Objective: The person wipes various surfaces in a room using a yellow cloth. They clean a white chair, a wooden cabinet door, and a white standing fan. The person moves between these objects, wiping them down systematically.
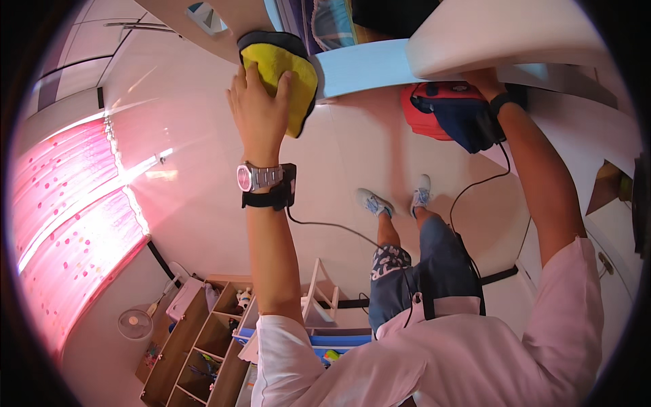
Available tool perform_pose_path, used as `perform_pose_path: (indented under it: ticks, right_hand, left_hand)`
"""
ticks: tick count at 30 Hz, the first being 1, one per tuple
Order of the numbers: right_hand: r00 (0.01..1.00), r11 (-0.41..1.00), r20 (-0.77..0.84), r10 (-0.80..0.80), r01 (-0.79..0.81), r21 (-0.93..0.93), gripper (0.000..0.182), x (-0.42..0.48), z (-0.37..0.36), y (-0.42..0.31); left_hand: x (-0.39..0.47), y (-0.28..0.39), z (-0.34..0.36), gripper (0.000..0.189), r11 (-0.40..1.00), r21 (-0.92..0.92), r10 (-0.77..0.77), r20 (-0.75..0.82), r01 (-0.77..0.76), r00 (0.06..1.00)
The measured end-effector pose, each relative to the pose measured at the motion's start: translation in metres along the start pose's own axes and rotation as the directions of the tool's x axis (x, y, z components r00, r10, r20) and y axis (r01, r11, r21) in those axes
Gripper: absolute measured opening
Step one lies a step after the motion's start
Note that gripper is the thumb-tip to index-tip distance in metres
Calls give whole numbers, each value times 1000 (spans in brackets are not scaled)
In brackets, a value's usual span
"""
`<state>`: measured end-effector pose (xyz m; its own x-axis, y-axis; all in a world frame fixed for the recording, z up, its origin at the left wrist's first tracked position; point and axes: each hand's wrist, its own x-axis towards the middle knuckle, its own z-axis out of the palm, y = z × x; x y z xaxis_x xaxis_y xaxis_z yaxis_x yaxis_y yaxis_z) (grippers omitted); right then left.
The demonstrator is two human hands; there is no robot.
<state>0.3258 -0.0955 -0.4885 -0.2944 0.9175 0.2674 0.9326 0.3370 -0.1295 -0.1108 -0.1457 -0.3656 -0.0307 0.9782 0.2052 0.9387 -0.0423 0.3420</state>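
My left hand (262,109) lies over a yellow cloth (297,96) with a dark border, fingers spread on it. The cloth rests against the end of a light blue rail (366,68), beside a pale panel with a cut-out (224,43). My right hand (483,81) reaches up to the underside of a broad pale curved board (503,38). Its fingers are mostly hidden by the board, so its grip does not show. Just below that hand hangs or stands a red and navy backpack (452,114); its support is not clear.
Pale floor tiles (335,152) lie under my shoes. Cables (335,225) run from both wrists towards my waist. Behind me are a wooden cubby shelf (203,341), a white folding frame (320,295) and a small fan (135,324). A pink curtain (76,219) hangs at the left.
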Motion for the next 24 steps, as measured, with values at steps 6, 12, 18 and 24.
perform_pose_path:
  ticks: [6,12,18,24]
  right_hand:
    - [994,998,-102,-30,24,-56,36,-1,1,-5]
    - [989,998,-137,-57,56,-8,33,3,2,-2]
    - [989,998,-139,-55,51,-28,33,7,-1,-7]
    - [992,999,-123,-37,33,-35,33,8,-5,-9]
  left_hand:
    - [11,-32,7,39,966,-146,-228,-97,212,969]
    - [39,-54,43,59,963,149,-192,-203,224,960]
    - [65,-68,43,79,772,-26,-613,235,635,755]
    - [5,-12,41,86,981,124,-132,-122,147,984]
